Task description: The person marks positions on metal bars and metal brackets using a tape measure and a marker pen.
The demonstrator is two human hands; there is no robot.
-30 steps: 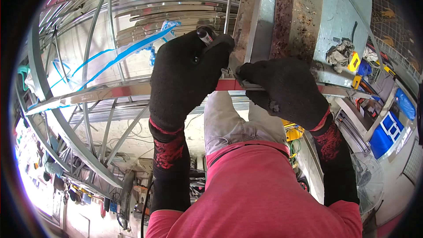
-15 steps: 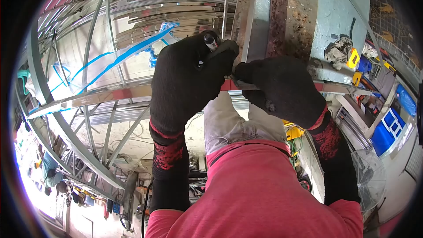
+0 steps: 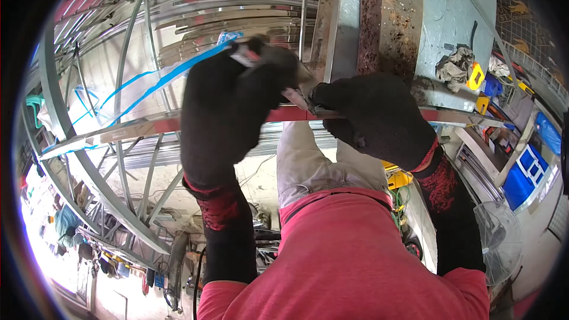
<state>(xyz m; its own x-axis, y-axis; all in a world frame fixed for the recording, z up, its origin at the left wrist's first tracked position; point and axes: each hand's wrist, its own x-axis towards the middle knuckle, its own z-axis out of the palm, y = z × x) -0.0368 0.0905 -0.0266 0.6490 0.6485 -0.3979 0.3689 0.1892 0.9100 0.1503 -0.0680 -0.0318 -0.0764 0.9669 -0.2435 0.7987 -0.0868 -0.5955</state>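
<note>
A long, shiny metal bar (image 3: 130, 130) with reddish reflections runs across the view in front of my body. My left hand (image 3: 228, 115), in a black glove, is closed around a marker-like object (image 3: 244, 56), blurred by motion, just above the bar. A thin pale piece (image 3: 294, 98) shows by its fingertips; what it is cannot be made out. My right hand (image 3: 376, 115), also gloved in black, pinches the bar right of the thin piece. A small dark flat edge shows at its fingertips.
Long metal strips (image 3: 237, 18) lie at the upper left beside a welded frame (image 3: 98, 181). Blue-edged film (image 3: 172, 77) lies near them. A rusty plate and a pale blue surface (image 3: 453, 18) with a crumpled cloth (image 3: 455, 68) are at the upper right. A blue box (image 3: 523, 178) is at right.
My left hand has moved left and turned, still around the marker-like object. The thin pale piece has come into view between the hands. My right hand has hardly moved.
</note>
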